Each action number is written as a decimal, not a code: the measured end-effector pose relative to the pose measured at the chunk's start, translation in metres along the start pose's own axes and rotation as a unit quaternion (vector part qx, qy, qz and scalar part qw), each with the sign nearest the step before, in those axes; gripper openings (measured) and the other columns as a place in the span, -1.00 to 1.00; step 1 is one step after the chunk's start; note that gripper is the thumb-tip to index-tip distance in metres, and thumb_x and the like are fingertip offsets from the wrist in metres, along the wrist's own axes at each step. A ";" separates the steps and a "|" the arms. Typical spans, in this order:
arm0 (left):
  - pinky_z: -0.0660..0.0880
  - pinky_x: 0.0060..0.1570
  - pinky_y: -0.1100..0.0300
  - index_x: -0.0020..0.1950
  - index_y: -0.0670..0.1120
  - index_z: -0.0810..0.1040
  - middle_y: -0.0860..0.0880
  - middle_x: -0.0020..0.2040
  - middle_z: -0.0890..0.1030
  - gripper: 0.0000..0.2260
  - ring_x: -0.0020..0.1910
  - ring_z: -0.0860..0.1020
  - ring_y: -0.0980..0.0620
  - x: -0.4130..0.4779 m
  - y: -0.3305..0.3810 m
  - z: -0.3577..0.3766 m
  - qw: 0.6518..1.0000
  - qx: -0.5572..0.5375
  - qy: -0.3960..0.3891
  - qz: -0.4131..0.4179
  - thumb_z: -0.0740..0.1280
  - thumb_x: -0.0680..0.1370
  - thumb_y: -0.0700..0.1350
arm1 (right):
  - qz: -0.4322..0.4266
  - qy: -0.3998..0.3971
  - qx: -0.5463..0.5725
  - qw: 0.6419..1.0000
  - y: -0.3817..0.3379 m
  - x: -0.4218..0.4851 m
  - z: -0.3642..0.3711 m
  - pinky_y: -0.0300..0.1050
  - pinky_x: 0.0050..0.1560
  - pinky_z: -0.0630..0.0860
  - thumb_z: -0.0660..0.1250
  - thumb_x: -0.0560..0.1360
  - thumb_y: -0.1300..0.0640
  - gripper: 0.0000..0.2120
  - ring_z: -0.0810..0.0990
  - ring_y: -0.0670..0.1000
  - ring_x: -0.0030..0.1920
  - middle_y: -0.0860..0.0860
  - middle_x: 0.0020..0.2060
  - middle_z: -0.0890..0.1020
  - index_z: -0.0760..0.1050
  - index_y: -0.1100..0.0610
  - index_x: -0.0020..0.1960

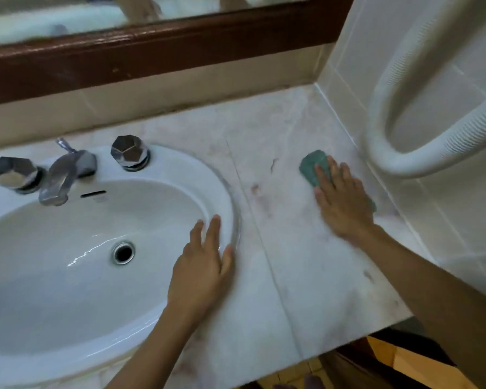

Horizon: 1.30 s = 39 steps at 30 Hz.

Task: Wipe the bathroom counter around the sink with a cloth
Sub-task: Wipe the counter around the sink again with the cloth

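R hand point(343, 203) flat on cloth point(313, 167), L hand point(205, 265) flat on sink point(180, 169) rim.

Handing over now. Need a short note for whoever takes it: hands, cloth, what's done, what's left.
Hands: the left hand lies flat with straight fingers on the right rim of the white oval ceramic sink. The right hand is flat, pressing the green cloth.
Cloth: on the pale marble counter, close to the tiled side wall.
Done: cannot tell which parts have been wiped.
Left: reddish stains and a dark mark show between sink and cloth. Probably the rest of the counter too.
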<state>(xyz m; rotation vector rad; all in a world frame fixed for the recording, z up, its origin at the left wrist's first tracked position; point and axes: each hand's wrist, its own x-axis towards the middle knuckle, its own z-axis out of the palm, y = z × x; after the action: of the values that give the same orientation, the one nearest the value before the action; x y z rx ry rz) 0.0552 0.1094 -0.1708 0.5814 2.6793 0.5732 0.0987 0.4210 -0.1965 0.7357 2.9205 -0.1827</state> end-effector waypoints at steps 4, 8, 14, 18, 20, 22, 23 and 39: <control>0.43 0.17 0.00 0.57 0.14 0.00 -0.05 0.57 0.10 -0.46 0.36 0.40 -0.09 0.002 -0.001 0.000 1.000 0.013 -0.003 -0.007 0.00 0.60 0.21 | 0.064 -0.005 0.021 0.998 -0.020 0.088 -0.011 0.12 0.50 -0.07 -0.13 0.64 -0.12 -0.47 -0.13 0.13 0.55 0.00 0.57 -0.15 -0.12 -0.05 0.57; 0.43 0.13 0.02 0.56 0.15 0.03 -0.03 0.55 0.14 -0.45 0.35 0.42 -0.07 0.002 -0.001 0.001 1.000 0.011 0.008 -0.002 -0.03 0.59 0.24 | 0.018 -0.004 0.050 0.999 -0.082 0.107 -0.004 0.13 0.49 -0.10 -0.13 0.63 -0.15 -0.46 -0.12 0.15 0.55 0.00 0.57 -0.08 -0.07 -0.05 0.57; 0.42 0.17 0.00 0.55 0.18 0.03 0.00 0.54 0.15 -0.48 0.40 0.37 -0.06 0.000 -0.002 -0.001 1.000 -0.016 0.004 -0.005 0.04 0.60 0.22 | -0.142 -0.005 0.044 0.989 -0.119 -0.041 0.021 0.11 0.47 0.08 -0.08 0.61 -0.09 -0.47 0.00 0.08 0.55 -0.01 0.56 0.09 0.05 -0.03 0.56; 0.42 0.18 -0.02 0.55 0.18 0.03 -0.01 0.54 0.15 -0.47 0.42 0.35 -0.06 0.000 -0.001 -0.002 1.000 -0.024 0.001 -0.003 0.04 0.60 0.21 | -0.123 -0.015 0.053 0.991 -0.083 -0.101 0.021 0.05 0.47 -0.03 -0.13 0.61 -0.09 -0.50 -0.04 -0.03 0.55 -0.13 0.55 0.05 0.04 -0.16 0.55; 0.43 0.17 -0.02 0.55 0.18 0.03 -0.01 0.54 0.15 -0.48 0.41 0.36 -0.07 0.000 -0.002 -0.002 1.000 -0.026 0.003 -0.003 0.04 0.60 0.22 | -0.115 -0.008 0.044 0.992 -0.082 -0.091 0.018 0.07 0.47 -0.09 -0.13 0.60 -0.10 -0.51 -0.04 -0.01 0.55 -0.11 0.56 0.04 0.06 -0.17 0.54; 0.44 0.16 -0.03 0.54 0.19 0.04 -0.01 0.54 0.16 -0.48 0.40 0.38 -0.07 0.000 -0.003 -0.001 1.000 -0.030 0.004 -0.003 0.04 0.60 0.22 | -0.146 0.003 0.021 0.989 -0.094 -0.076 0.018 0.06 0.48 -0.07 -0.11 0.61 -0.09 -0.50 -0.08 0.04 0.56 -0.04 0.57 0.01 0.03 -0.12 0.55; 0.45 0.15 -0.02 0.54 0.20 0.04 0.00 0.54 0.16 -0.49 0.39 0.39 -0.07 0.000 -0.003 -0.001 0.999 -0.034 0.004 -0.005 0.04 0.60 0.23 | -0.171 -0.001 0.011 0.985 -0.098 -0.071 0.020 0.04 0.48 -0.04 -0.11 0.62 -0.09 -0.49 -0.10 0.04 0.56 -0.03 0.57 0.00 -0.01 -0.11 0.56; 0.44 0.20 -0.05 0.50 0.27 0.09 0.08 0.49 0.22 -0.48 0.38 0.39 -0.01 0.001 -0.008 -0.001 0.996 -0.085 0.012 0.011 0.04 0.54 0.31 | -0.029 0.026 0.077 0.996 -0.128 0.030 0.010 0.29 0.41 0.08 -0.04 0.60 -0.07 -0.45 -0.02 0.16 0.54 -0.07 0.56 0.08 -0.05 -0.07 0.57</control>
<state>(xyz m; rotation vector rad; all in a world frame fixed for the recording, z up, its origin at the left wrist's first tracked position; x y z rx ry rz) 0.0515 0.1024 -0.1743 0.5593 2.6155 0.8085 0.0120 0.3217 -0.2000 0.6850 3.0046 -0.4038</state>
